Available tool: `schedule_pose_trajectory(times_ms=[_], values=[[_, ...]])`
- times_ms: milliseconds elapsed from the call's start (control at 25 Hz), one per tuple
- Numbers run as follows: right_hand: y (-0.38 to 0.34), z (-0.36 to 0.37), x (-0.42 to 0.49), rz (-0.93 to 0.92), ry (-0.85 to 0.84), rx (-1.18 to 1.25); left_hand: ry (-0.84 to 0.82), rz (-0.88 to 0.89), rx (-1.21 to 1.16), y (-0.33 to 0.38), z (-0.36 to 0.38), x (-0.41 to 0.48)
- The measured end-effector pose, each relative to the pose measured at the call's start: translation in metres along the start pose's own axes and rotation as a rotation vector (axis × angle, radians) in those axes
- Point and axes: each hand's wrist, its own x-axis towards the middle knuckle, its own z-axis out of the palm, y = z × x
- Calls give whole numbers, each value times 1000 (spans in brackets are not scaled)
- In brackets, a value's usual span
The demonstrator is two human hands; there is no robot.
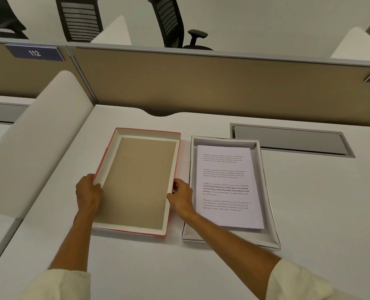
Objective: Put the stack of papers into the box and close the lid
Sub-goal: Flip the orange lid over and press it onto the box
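White desk, tan partition

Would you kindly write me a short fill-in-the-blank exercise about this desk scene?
1. The papers lie inside the ____ box.
2. The lid lies upside down, its outer edge coloured ____.
3. The left hand and right hand both grip the ____.
4. The sign on the partition reads ____.

Missing words: white; red; lid; 112
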Motion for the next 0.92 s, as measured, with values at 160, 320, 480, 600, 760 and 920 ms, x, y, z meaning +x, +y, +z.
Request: schedule_pose_trajectory(times_ms=[160,320,480,600,760,920], values=[[-1,-2,-1,2,0,9,-17,17,77,4,-6,2],[-3,-7,-3,8,13,18,-49,13,162,16,-17,2],[-3,-12,-3,5,9,19,-93,26,119,29,-39,4],[-5,-15,-6,0,6,9,-84,32,58,42,-61,-1],[-3,-19,-11,10,-11,17,-97,64,-16,66,-84,-20],[-7,-26,-11,25,-65,1,-58,101,-75,91,-99,-38]])
